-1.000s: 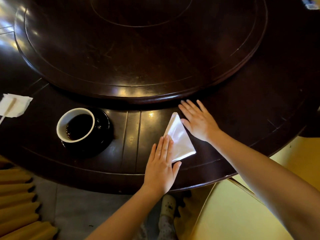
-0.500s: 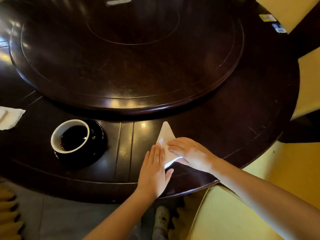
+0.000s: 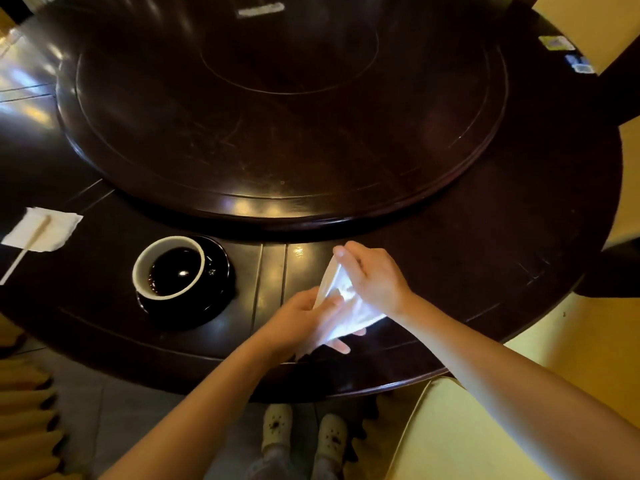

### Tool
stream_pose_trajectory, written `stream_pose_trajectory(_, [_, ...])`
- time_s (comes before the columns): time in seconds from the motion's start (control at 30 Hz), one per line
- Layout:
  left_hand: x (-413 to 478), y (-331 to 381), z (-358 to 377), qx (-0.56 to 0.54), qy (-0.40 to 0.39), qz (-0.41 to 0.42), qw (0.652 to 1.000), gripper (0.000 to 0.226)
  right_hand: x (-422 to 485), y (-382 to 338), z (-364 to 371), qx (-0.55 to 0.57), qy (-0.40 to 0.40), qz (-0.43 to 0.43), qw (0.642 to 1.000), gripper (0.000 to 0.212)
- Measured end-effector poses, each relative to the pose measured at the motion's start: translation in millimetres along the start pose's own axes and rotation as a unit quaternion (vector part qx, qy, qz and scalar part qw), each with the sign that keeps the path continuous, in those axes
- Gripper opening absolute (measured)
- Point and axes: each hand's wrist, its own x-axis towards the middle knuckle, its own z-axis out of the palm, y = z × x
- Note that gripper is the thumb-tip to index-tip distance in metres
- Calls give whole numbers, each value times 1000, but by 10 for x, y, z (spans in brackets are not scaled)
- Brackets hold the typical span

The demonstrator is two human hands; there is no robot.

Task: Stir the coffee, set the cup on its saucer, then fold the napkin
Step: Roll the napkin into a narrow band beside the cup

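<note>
White, folded to a triangle, the napkin [image 3: 360, 313] sits tilted between our hands. Our left hand [image 3: 298, 323] fingers pinch its lower side. Our right hand [image 3: 377, 278] fingers pinch its top corner.

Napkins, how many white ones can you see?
2. One folded napkin is held between the left hand and right hand, right of the coffee cup. The other napkin lies flat at far left under a stir stick. None looks hidden.
</note>
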Motion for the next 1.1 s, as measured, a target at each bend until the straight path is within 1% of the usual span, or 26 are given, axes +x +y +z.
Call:
stream_pose_trajectory(0.07, [-106, 41, -2, -72, -21, -25, 997, 31, 31, -35, 71, 13, 7, 48, 999, 49])
stream_pose_trajectory(0.17, [-211, 18, -30, -122, -36, -47, 991, 30, 46, -4, 92, 12, -52, 85, 995, 54])
stream_pose_trajectory(0.23, [-266, 5, -75, -118, -45, -40, 991, 30, 40, 43, 45, 89, -99, 126, 983, 51])
stream_pose_trajectory(0.27, [-301, 5, -108, -117, -52, -31, 991, 30, 34, 69, 1, 141, -132, 148, 970, 49])
stream_pose_trajectory(0.33, [-369, -3, -184, -137, -57, -25, 989, 31, 1, 129, -98, 232, -228, 165, 931, 44])
stream_pose_trajectory(0.4, [-415, -14, -269, -163, -22, -40, 986, 33, -20, 211, -157, 310, -331, 175, 874, 49])
stream_pose_trajectory(0.43, [-427, -29, -316, -149, 8, -50, 988, 34, -20, 234, -166, 333, -374, 187, 845, 54])
stream_pose_trajectory(0.47, [-441, -50, -365, -115, 38, -56, 991, 34, -13, 227, -172, 339, -403, 198, 827, 57])
stream_pose_trajectory(0.5, [-461, -74, -409, -71, 60, -59, 994, 31, 5, 212, -169, 331, -421, 203, 820, 57])
stream_pose_trajectory(0.53, [-487, -107, -449, -28, 74, -56, 995, 27, 32, 188, -161, 314, -432, 202, 821, 53])
stream_pose_trajectory(0.6, [-554, -210, -516, 32, 88, -46, 995, 19, 118, 131, -131, 268, -444, 188, 834, 36])
stream_pose_trajectory(0.67, [-620, -353, -577, 56, 110, -43, 991, 12, 249, 92, -64, 188, -434, 155, 868, 19])
stream_pose_trajectory(0.7, [-643, -439, -608, 79, 131, -42, 987, 10, 321, 78, -10, 138, -419, 130, 888, 16])
stream_pose_trajectory(0.73, [-662, -521, -628, 130, 158, -35, 978, 10, 390, 51, 51, 93, -405, 99, 904, 18])
stream_pose_trajectory(0.77, [-679, -610, -635, 201, 191, -21, 961, 11, 453, 21, 129, 57, -394, 65, 915, 21])
stream_pose_trajectory(0.83, [-706, -757, -577, 318, 289, 38, 902, 13, 567, -72, 297, -4, -371, -7, 929, 24])
stream_pose_trajectory(0.87, [-709, -789, -521, 346, 338, 71, 872, 15, 629, -115, 379, -33, -352, -42, 934, 23])
stream_pose_trajectory(0.93, [-673, -825, -404, 369, 403, 112, 830, 19, 745, -205, 527, -69, -317, -102, 940, 21])
stream_pose_trajectory(0.97, [-632, -841, -366, 372, 425, 117, 817, 20, 803, -228, 596, -75, -305, -116, 942, 20])
stream_pose_trajectory(1.03, [-533, -861, -351, 369, 458, 113, 801, 17, 894, -226, 728, -82, -281, -119, 949, 12])
stream_pose_trajectory(1.1, [-434, -907, -376, 372, 464, 92, 799, 11, 929, -198, 834, -87, -258, -114, 955, 14])
